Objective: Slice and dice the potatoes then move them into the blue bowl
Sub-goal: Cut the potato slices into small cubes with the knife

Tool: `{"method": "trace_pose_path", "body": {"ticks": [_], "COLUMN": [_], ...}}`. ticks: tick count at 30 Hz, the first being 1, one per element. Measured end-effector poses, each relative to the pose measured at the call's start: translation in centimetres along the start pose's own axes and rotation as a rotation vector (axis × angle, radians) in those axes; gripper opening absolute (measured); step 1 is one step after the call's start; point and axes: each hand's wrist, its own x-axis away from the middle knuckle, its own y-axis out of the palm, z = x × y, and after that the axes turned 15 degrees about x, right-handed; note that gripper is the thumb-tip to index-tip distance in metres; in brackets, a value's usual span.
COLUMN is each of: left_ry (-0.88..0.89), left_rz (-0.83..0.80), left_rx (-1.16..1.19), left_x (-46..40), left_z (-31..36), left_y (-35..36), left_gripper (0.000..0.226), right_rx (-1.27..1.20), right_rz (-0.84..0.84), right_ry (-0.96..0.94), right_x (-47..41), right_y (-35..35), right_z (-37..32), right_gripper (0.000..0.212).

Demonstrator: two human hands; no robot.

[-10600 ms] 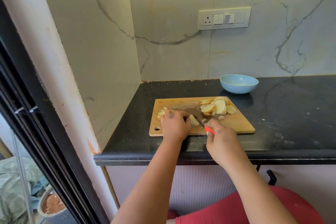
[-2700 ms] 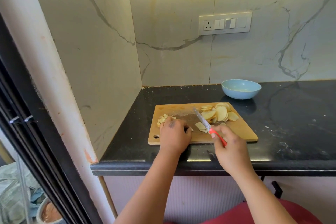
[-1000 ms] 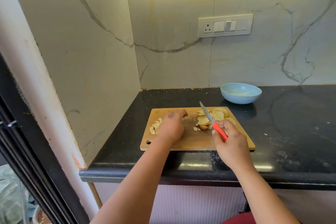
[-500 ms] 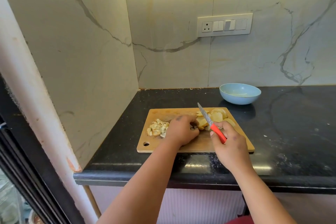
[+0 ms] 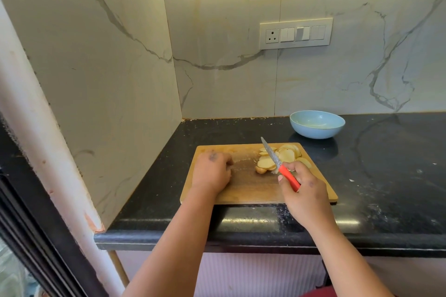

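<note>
Since 0.5 s ago, left hand [image 5: 212, 171] has slid left across the cutting board [image 5: 251, 188], fingers curled, hiding the diced pieces. Right hand [image 5: 305, 190] grips the knife [image 5: 277, 164] above the potato slices [image 5: 282, 158].

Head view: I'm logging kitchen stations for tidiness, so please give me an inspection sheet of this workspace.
Surface: black countertop, pale specks scattered on it.
Job's things: wooden cutting board; potato slices piled at its far right; blue bowl behind the board, no potato seen inside.
Clutter: nothing seen.
Hands: left hand rests curled on the board's left part, hiding what is under it; right hand grips the red-handled knife, blade raised over the slices.
Cables: nothing seen.
Surroundings: marble walls, switch panel.
</note>
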Motion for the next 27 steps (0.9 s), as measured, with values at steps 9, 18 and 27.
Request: {"method": "trace_pose_path", "body": {"ticks": [9, 18, 27], "left_ry": [0.008, 0.043, 0.219], "left_rz": [0.256, 0.127, -0.021], "left_rx": [0.216, 0.118, 0.14], "left_x": [0.5, 0.9, 0.1], "left_z": [0.3, 0.7, 2.9], "left_y": [-0.3, 0.4, 2.3], "left_gripper": [0.017, 0.041, 0.032], "right_rx": [-0.019, -0.07, -0.066], "right_rz": [0.017, 0.003, 0.001], "right_ry": [0.062, 0.119, 0.095], "right_x": [-0.2, -0.5, -0.4], "right_y": [0.1, 0.2, 0.4], "right_z": [-0.1, 0.1, 0.5], "right_gripper": [0.013, 0.016, 0.013]}}
